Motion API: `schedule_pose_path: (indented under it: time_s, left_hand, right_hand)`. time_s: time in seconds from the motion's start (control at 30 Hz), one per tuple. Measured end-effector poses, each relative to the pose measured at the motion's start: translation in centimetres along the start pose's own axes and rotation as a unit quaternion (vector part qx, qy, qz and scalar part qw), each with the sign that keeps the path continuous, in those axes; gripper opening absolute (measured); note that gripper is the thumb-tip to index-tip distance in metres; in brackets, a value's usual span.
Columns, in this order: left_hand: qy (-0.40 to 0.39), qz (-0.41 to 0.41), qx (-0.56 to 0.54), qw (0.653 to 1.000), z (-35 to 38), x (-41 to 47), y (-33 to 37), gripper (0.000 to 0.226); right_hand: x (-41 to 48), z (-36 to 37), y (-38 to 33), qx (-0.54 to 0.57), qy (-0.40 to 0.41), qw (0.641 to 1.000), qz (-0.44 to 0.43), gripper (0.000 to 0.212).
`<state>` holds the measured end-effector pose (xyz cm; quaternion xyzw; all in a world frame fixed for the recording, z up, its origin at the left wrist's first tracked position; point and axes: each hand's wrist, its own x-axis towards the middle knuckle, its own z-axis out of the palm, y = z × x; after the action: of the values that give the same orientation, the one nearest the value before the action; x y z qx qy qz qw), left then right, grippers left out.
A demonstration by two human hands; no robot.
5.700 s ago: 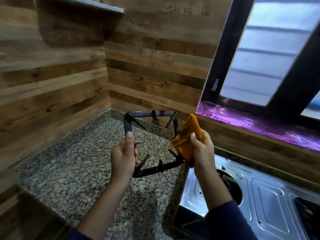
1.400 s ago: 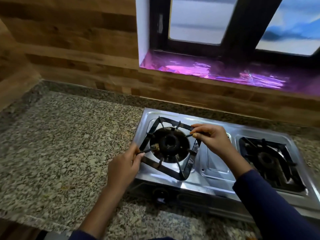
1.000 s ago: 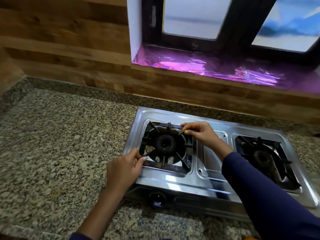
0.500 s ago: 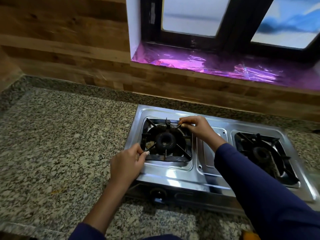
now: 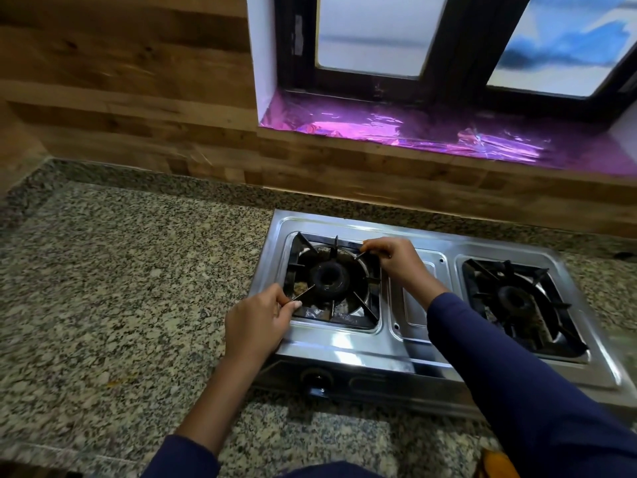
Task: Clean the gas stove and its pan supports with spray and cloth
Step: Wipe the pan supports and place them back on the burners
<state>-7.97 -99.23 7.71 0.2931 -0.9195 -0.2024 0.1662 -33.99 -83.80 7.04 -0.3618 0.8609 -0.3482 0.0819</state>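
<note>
Both hands pinch the pan support at opposite corners: the left hand closes its grip on the near-left prong, the right hand on the far-right one, likely to square it over the burner. It sits left of centre on the stove; an orange cloth peeks in lower right, above the granite surface.

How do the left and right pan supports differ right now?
The left pan support is pinched at opposite corners by the left hand and right hand; the right pan support sits untouched. Both are black, square, and seated over burners on the stove.
</note>
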Motion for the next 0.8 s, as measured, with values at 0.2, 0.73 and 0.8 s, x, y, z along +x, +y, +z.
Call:
schedule_pose_path:
  time_s: [0.2, 0.73, 0.8]
  left_hand:
    - [-0.001, -0.008, 0.010, 1.000, -0.1, 0.2, -0.3, 0.025]
    - [-0.015, -0.025, 0.036, 0.999, -0.2, 0.1, -0.4, 0.023]
    - [-0.016, -0.027, 0.069, 0.997, -0.4, -0.1, 0.2, 0.022]
  right_hand:
    - [-0.5, 0.5, -0.7, -0.038, 0.015, 0.999, -0.001, 0.039]
    - [-3.1, 1.5, -3.1, -0.019, -0.008, 1.000, 0.024, 0.050]
    - [-4.2, 1.6, -3.9, 0.003, 0.013, 1.000, 0.006, 0.044]
